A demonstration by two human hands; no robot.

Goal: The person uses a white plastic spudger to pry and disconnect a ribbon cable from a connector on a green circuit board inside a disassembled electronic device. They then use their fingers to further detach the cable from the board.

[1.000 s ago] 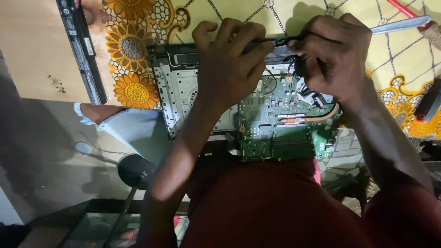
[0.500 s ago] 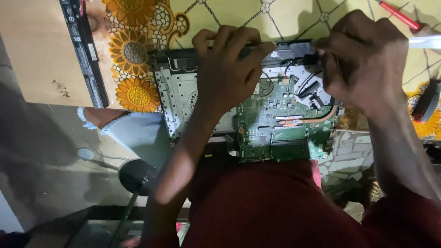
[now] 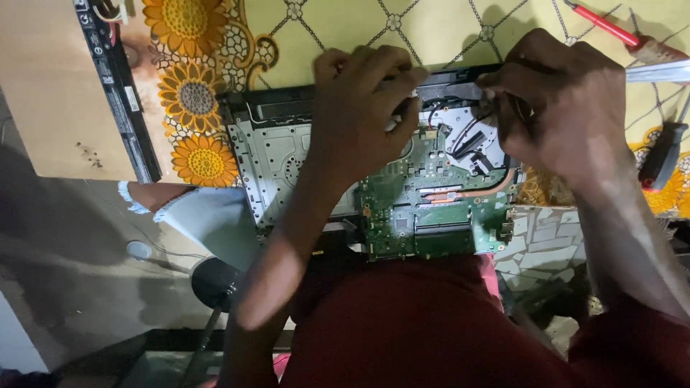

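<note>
Hands work on an opened laptop (image 3: pixel 287 154) lying on the sunflower cloth (image 3: pixel 194 108), its cover off and green board (image 3: pixel 424 208) still inside. Left hand (image 3: pixel 356 108) curls over the back edge, fingers bent; what it grips I cannot tell. Right hand (image 3: pixel 564 108) pinches closed near the fan (image 3: pixel 467 140), its hold hidden.

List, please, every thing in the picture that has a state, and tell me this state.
laptop: opened up, back cover off
green circuit board: exposed, lying in the case
copper pipe: in place on the board
left hand: pressing on the case's far edge
right hand: gripping that edge
red-handled screwdriver: lying unused
</note>
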